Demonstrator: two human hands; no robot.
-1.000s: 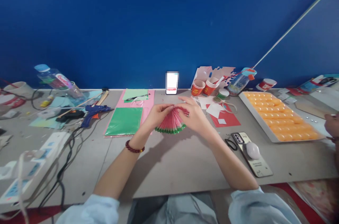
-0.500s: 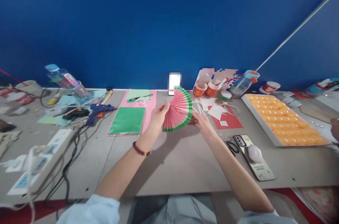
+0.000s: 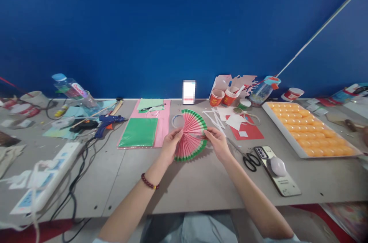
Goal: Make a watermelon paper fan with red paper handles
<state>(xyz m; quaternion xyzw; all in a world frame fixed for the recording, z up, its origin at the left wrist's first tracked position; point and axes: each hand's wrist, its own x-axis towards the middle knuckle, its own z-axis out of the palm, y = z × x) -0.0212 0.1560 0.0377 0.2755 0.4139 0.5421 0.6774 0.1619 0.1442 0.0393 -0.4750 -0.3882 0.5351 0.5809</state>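
Note:
A pleated paper fan [image 3: 189, 145], pink with a green and white rim, is spread in a wide half circle above the table. My left hand [image 3: 173, 139] pinches it at the centre where the pleats meet. At the right rim, the fingers of my right hand [image 3: 214, 137] grip the edge, by a narrow gap between two pleated sections. Behind the fan, a roll of tape [image 3: 177, 121] lies on the table, partly covered by it. Black-handled scissors [image 3: 250, 161] rest to the right of my right hand.
Green paper in a sleeve [image 3: 138, 132] and a blue glue gun [image 3: 107, 123] lie left. A lit phone [image 3: 189, 92] leans on the wall. Right are paper cups [image 3: 217, 97], red paper [image 3: 248, 130], a phone [image 3: 277, 176] and a tray of orange balls [image 3: 310, 130]. A power strip [image 3: 47, 176] is front left.
The fan has come down and nearer to me and opened wider. My right hand now grips its rim. The tape roll and scissors have come into sight.

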